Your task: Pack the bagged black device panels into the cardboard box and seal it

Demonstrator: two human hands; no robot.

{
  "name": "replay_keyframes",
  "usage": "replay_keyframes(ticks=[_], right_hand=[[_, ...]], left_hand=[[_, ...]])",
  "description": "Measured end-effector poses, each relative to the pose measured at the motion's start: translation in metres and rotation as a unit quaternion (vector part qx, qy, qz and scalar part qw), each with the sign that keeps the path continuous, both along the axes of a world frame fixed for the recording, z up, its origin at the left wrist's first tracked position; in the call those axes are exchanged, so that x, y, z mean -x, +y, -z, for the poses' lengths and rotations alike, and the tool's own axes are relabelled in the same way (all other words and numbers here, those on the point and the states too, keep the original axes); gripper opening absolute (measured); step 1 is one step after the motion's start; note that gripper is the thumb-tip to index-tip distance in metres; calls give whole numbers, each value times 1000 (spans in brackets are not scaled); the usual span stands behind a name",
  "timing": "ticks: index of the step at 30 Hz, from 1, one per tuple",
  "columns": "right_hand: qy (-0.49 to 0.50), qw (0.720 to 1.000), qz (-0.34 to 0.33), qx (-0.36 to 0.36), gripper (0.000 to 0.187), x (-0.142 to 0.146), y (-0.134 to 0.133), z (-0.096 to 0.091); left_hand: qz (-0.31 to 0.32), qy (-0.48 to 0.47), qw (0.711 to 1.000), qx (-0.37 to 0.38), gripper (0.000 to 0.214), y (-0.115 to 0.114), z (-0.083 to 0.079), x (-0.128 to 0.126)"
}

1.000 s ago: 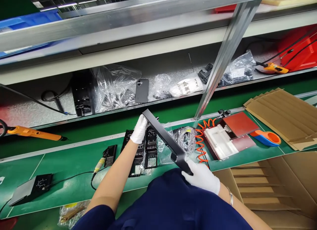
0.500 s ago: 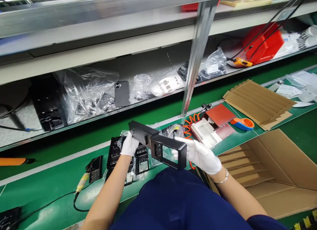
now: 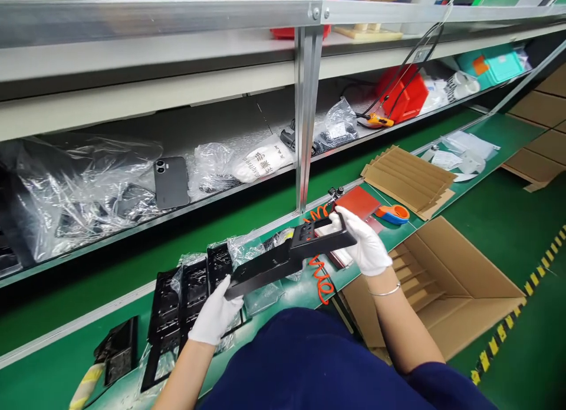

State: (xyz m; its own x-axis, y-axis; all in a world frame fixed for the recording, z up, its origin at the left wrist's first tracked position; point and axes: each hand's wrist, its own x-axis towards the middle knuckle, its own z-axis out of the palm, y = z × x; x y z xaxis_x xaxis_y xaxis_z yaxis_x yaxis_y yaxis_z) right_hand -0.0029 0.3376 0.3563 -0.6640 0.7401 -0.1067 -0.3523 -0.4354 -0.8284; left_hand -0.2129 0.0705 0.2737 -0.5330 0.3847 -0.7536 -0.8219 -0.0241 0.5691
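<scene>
I hold a long black plastic part [image 3: 287, 257] above the green bench, lying almost flat and slanting from lower left to upper right. My left hand [image 3: 215, 316], in a white glove, grips its lower left end. My right hand [image 3: 363, 240], also gloved, is closed on the wider upper right end, which has several small holes. Below the part lie black trays [image 3: 186, 301] under clear plastic bags.
An open cardboard box with dividers [image 3: 435, 277] stands to my right. An orange coiled hose [image 3: 321, 274], a red-and-white fixture [image 3: 359, 202], a tape dispenser [image 3: 393, 213] and stacked cardboard sheets [image 3: 409, 177] lie beyond. A phone [image 3: 170, 182] and bagged parts sit on the shelf behind a metal post [image 3: 306, 115].
I have turned the black part from a steep tilt to nearly flat and carried it rightward. My left hand dropped to its near end. My view swung right.
</scene>
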Motion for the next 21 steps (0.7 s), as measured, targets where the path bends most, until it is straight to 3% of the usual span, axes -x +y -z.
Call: replay_keyframes(ticks=[4, 10, 17, 21], right_hand=[[-42, 996, 66, 33, 35, -23, 28, 12], [-65, 988, 119, 75, 38, -51, 53, 36], [-57, 985, 153, 64, 39, -73, 62, 54], [-197, 975, 57, 86, 46, -102, 53, 60]], left_hand=[[43, 26, 998, 25, 14, 2, -29, -19], [102, 47, 994, 8, 33, 12, -48, -37], [177, 84, 979, -59, 42, 20, -53, -41], [187, 195, 963, -19, 32, 19, -41, -35]])
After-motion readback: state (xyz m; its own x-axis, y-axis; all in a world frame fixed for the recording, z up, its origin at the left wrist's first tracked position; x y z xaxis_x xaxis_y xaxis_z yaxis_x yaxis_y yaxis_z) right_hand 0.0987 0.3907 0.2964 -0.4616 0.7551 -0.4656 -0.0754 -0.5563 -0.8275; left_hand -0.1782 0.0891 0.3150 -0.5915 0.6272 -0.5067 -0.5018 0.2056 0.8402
